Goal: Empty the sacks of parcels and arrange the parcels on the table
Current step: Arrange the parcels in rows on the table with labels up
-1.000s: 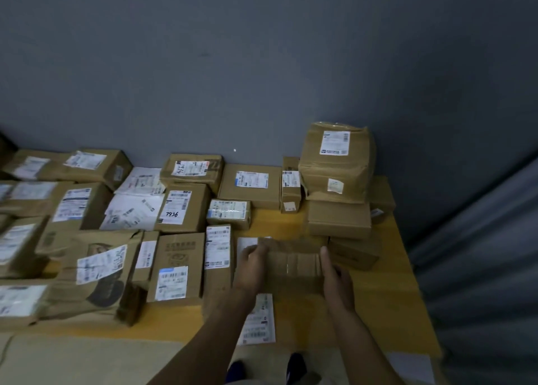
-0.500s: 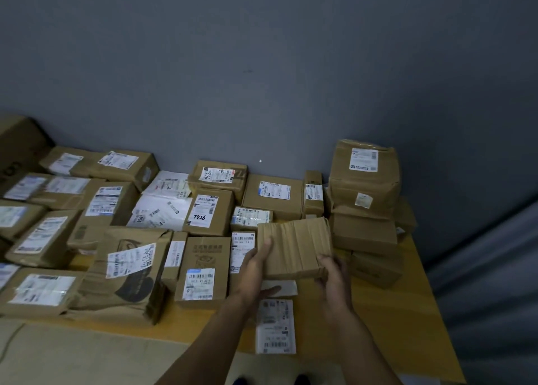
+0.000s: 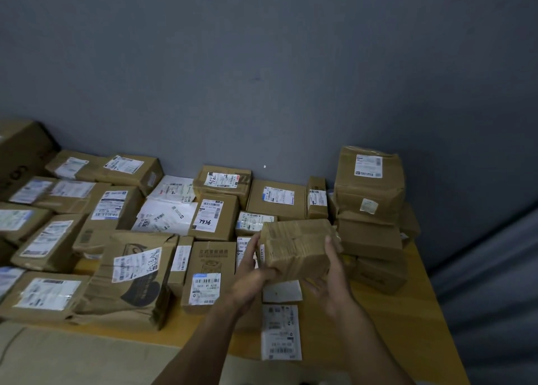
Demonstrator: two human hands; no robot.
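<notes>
Handwritten "7936" on box label [image 3: 207, 215]

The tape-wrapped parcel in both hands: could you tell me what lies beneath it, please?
A flat white-labelled packet on the table; the tape-wrapped parcel covers its far end.
</notes>
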